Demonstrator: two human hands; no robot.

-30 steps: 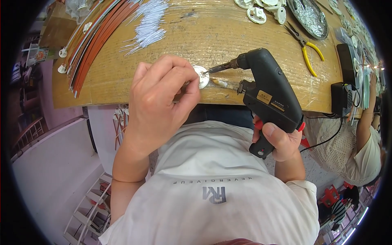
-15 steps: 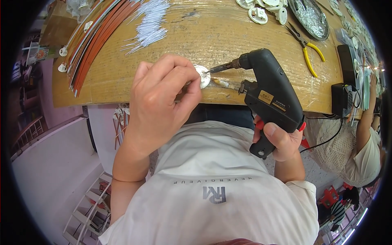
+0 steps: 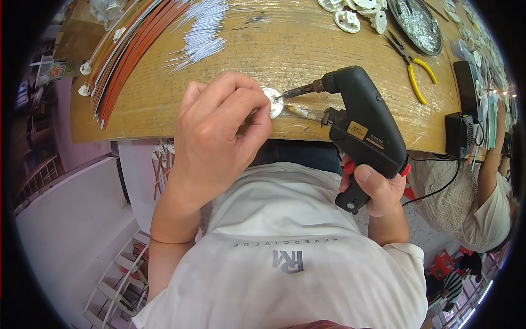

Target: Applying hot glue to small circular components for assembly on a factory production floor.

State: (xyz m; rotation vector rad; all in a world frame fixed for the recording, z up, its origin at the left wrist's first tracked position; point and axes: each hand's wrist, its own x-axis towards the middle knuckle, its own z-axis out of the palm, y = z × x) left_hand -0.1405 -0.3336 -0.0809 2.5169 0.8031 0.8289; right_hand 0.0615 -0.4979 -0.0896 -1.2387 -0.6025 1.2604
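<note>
- the left hand (image 3: 219, 137) had its fingers pinched on a small white disc (image 3: 274, 102) at the worktop (image 3: 285, 49) edge.
- the right hand (image 3: 378, 189) gripped a black soldering gun (image 3: 361, 126), its tip seemingly touching the disc.
- yellow pliers (image 3: 412, 68) lay beyond.

Yellow-handled pliers (image 3: 411, 68) lie near the wooden workbench's (image 3: 274, 44) far right corner beside a round metal dish (image 3: 419, 22) and white round parts (image 3: 356, 12), while white thin rods (image 3: 203, 30) and orange strips (image 3: 129, 52) lie toward its left edge, and a black box (image 3: 464, 74) sits at its right edge.
</note>
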